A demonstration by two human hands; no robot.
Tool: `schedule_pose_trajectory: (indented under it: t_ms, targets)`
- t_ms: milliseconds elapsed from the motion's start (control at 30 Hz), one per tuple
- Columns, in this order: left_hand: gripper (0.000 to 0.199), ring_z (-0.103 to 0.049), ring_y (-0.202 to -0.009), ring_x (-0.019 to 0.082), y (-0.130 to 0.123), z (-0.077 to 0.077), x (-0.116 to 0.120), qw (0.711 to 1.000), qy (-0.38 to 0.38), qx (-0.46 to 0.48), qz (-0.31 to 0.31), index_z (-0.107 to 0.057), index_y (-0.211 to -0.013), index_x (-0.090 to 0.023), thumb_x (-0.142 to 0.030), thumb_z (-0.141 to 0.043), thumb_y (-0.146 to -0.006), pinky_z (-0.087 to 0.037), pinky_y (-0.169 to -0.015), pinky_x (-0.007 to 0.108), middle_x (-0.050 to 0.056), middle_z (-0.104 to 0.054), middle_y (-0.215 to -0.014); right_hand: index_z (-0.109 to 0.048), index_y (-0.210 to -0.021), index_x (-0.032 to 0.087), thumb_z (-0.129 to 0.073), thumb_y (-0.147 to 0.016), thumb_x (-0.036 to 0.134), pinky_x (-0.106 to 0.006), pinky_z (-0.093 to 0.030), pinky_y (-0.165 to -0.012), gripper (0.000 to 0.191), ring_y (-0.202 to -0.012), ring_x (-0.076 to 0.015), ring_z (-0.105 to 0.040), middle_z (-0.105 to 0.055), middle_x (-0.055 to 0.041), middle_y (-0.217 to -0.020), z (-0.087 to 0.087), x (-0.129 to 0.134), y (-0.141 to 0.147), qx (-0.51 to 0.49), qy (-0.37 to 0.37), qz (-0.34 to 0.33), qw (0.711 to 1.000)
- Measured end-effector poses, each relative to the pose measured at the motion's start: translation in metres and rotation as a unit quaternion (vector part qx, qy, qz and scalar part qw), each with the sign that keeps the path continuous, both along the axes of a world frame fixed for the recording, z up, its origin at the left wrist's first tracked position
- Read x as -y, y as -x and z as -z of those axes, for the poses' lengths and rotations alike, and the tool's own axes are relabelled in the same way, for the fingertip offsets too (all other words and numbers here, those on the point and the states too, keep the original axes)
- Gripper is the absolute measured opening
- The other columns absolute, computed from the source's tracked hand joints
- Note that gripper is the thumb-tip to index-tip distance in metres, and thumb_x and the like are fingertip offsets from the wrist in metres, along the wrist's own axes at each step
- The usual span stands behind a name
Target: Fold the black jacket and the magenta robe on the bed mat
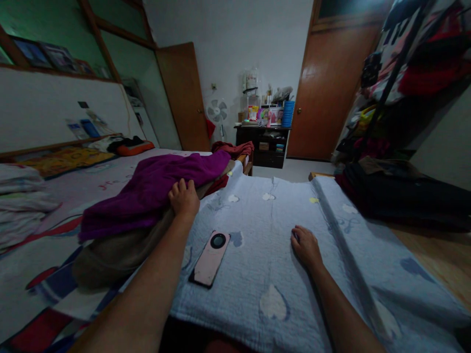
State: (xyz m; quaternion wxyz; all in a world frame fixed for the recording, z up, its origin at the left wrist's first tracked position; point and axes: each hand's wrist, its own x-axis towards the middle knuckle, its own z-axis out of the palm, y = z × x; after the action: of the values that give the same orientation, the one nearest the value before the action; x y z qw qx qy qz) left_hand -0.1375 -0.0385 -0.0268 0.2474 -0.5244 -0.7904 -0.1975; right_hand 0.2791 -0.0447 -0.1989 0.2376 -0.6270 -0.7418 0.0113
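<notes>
Lying loosely creased, the purple cloth looks plain.

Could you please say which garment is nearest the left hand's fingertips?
The purple garment, atop the brown one: its edge meets the left hand; dark clothes lie far right.

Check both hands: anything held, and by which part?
Left hand touches the purple cloth near its edge; grip unclear. Right hand curled on the blue cover; hold unclear.
</notes>
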Motion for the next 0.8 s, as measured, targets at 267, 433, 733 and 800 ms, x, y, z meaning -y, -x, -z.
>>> schedule_pose_trajectory:
  t_ms: [267,433,733,800]
  targets:
    - [0.035,-0.042,-0.115,0.03,0.007,-0.009,-0.006,0.998,-0.016,-0.023,-0.048,-0.054,-0.12,-0.017,-0.017,-0.038,-0.089,-0.03,-0.094,0.048,0.015,-0.053,-0.126,-0.063,-0.112,0.017,-0.047,-0.088,0.027,-0.035,-0.031,-0.106,0.031,-0.12,-0.0215,-0.05,-0.06,-0.0105,-0.128,-0.002,0.003,0.003,0.004,-0.004,0.002,1.0]
    - [0.029,-0.047,-0.104,0.029,0.018,-0.006,-0.015,0.999,-0.001,-0.007,-0.054,-0.059,-0.108,-0.015,-0.018,-0.038,-0.089,-0.034,-0.083,0.041,0.014,-0.058,-0.109,-0.062,-0.114,0.015,-0.045,-0.088,0.023,-0.035,-0.03,-0.105,0.032,-0.121,-0.0227,-0.049,-0.058,-0.0121,-0.129,-0.008,0.005,0.007,0.034,0.004,0.007,0.999]
    - [0.028,-0.05,-0.103,0.029,0.018,-0.006,-0.016,0.999,-0.023,0.037,-0.002,-0.06,-0.107,-0.018,-0.017,-0.037,-0.091,-0.033,-0.081,0.04,0.011,-0.061,-0.106,-0.058,-0.119,0.014,-0.048,-0.086,0.03,-0.044,-0.028,-0.103,0.038,-0.126,-0.0289,-0.044,-0.052,-0.0167,-0.135,-0.024,0.007,0.048,0.071,0.081,0.064,0.992]
    - [0.027,-0.05,-0.102,0.029,0.009,-0.008,-0.014,0.999,-0.034,0.032,0.026,-0.059,-0.109,-0.019,-0.018,-0.039,-0.091,-0.033,-0.081,0.039,0.01,-0.062,-0.107,-0.054,-0.126,0.014,-0.044,-0.09,0.03,-0.044,-0.024,-0.107,0.041,-0.131,-0.028,-0.039,-0.047,-0.016,-0.141,-0.019,0.012,0.058,0.071,0.057,0.05,0.995]
